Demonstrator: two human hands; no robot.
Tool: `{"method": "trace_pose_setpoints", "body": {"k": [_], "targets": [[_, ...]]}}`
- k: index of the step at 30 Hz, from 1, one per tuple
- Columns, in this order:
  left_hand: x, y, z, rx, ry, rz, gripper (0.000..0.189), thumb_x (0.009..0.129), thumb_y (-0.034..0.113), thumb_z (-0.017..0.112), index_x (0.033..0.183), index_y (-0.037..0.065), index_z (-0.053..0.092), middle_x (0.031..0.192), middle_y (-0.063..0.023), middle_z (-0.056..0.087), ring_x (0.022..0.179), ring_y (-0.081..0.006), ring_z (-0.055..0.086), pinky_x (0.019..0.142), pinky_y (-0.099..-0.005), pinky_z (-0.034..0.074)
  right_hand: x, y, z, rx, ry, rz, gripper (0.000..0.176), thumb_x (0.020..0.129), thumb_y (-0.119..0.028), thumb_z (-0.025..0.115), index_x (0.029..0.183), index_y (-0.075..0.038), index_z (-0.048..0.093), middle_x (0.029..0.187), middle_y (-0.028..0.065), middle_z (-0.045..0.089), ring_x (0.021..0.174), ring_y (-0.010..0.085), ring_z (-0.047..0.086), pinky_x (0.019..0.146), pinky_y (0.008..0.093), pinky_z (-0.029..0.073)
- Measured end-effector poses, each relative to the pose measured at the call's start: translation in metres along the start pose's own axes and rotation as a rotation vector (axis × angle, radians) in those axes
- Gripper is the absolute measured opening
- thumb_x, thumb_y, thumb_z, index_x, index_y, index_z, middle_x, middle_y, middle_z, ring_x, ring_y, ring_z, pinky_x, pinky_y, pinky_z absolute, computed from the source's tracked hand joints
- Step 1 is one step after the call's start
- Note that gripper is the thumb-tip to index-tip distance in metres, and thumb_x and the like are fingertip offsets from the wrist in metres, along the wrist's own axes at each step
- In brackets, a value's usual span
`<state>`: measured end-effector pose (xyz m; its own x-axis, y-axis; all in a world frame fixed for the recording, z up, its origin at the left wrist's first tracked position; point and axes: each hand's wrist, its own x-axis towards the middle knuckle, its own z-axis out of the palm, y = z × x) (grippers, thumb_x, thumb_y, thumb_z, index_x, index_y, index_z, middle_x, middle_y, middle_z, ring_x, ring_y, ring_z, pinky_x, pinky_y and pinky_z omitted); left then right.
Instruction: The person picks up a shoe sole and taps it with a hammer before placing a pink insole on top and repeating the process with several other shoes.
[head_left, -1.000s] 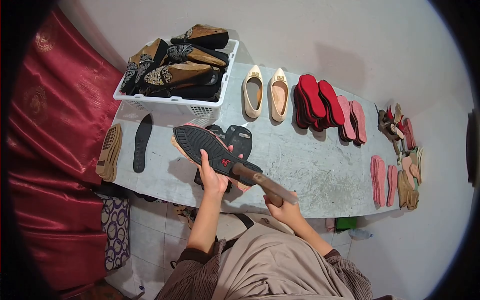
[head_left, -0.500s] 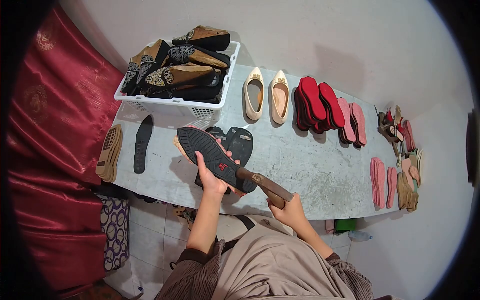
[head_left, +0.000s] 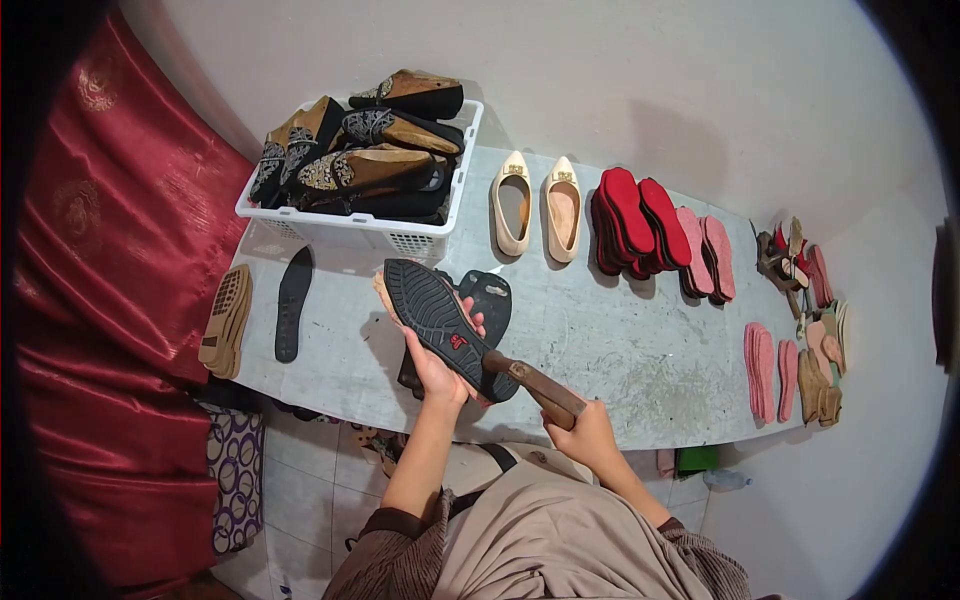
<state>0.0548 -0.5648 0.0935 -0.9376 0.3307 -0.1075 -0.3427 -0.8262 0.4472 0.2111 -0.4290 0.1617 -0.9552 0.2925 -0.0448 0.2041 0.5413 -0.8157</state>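
My left hand [head_left: 438, 375] is closed around a shoe [head_left: 430, 315] that it holds sole up above the table. The sole is black and ridged, with a red mark near its middle, and a tan edge shows along its left side. My right hand [head_left: 588, 436] grips a hammer [head_left: 535, 385] with a long, worn brown head. One end of that head meets the heel part of the sole. Behind the shoe lies a black sole-shaped piece [head_left: 490, 297], partly covered by the shoe and my fingers.
A white basket [head_left: 400, 240] of black shoes on wooden lasts stands at the back left. Cream shoes [head_left: 562, 215], red insoles [head_left: 625, 215] and pink insoles [head_left: 758, 370] lie rightward on the table [head_left: 600, 340]. Tan soles [head_left: 225, 325] and one black sole [head_left: 292, 305] sit left.
The whole view has shifted slightly, with the table lower in the picture. The shoe has turned a little and sits slightly further right. Both hands keep their hold.
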Motion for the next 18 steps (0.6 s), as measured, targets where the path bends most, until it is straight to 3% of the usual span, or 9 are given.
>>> {"method": "trace_pose_setpoints", "body": {"k": [5,8,9,10,12,18], "targets": [[-0.004,-0.001,0.003,-0.161,0.027,-0.119,0.082,0.080,0.074,0.027,0.130,0.010,0.039,0.114,-0.0127,0.052,0.095,-0.0279,0.054,0.080,-0.0437,0.047,-0.001,0.002,0.001,-0.018,0.025,-0.005,0.018,0.067,-0.009,0.061,0.085,-0.010,0.058,0.061,0.0158,0.057,0.059,0.0352,0.059,0.053,0.0373,0.046],[-0.009,0.002,0.011,-0.117,0.048,-0.153,0.082,0.079,0.075,0.025,0.129,0.012,0.041,0.113,-0.0115,0.051,0.095,-0.0278,0.055,0.079,-0.0465,0.047,-0.001,0.002,-0.001,-0.061,-0.007,0.011,0.024,0.070,-0.011,0.065,0.093,-0.006,0.062,0.068,0.0152,0.062,0.059,0.0299,0.062,0.056,0.0323,0.047],[-0.008,0.002,0.006,-0.063,0.066,-0.147,0.082,0.078,0.076,0.025,0.127,0.013,0.041,0.111,-0.0103,0.051,0.085,-0.0250,0.054,0.072,-0.0441,0.047,-0.001,0.002,0.000,-0.069,-0.015,0.014,0.024,0.070,-0.011,0.065,0.093,-0.006,0.062,0.068,0.0151,0.062,0.059,0.0304,0.062,0.056,0.0324,0.047],[-0.007,0.001,0.002,-0.063,0.063,-0.142,0.082,0.078,0.076,0.025,0.127,0.013,0.041,0.111,-0.0103,0.051,0.085,-0.0250,0.054,0.072,-0.0441,0.047,-0.003,0.003,0.000,-0.078,-0.025,0.023,0.023,0.070,-0.011,0.065,0.092,-0.006,0.062,0.067,0.0150,0.062,0.059,0.0310,0.061,0.056,0.0325,0.047],[-0.004,0.000,0.000,-0.188,-0.054,-0.165,0.082,0.078,0.077,0.024,0.125,0.012,0.042,0.108,-0.0096,0.050,0.073,-0.0212,0.049,0.064,-0.0393,0.045,-0.003,0.006,0.002,-0.079,-0.015,0.011,0.022,0.070,-0.011,0.065,0.091,-0.006,0.062,0.067,0.0150,0.061,0.059,0.0310,0.061,0.055,0.0325,0.047],[-0.004,0.004,0.005,-0.121,-0.018,-0.189,0.080,0.080,0.075,0.024,0.121,0.010,0.043,0.106,-0.0096,0.050,0.067,-0.0195,0.045,0.058,-0.0371,0.042,-0.005,0.000,0.002,-0.077,-0.020,0.002,0.016,0.069,-0.010,0.064,0.083,-0.006,0.061,0.064,0.0135,0.060,0.057,0.0298,0.061,0.054,0.0322,0.047]]}}
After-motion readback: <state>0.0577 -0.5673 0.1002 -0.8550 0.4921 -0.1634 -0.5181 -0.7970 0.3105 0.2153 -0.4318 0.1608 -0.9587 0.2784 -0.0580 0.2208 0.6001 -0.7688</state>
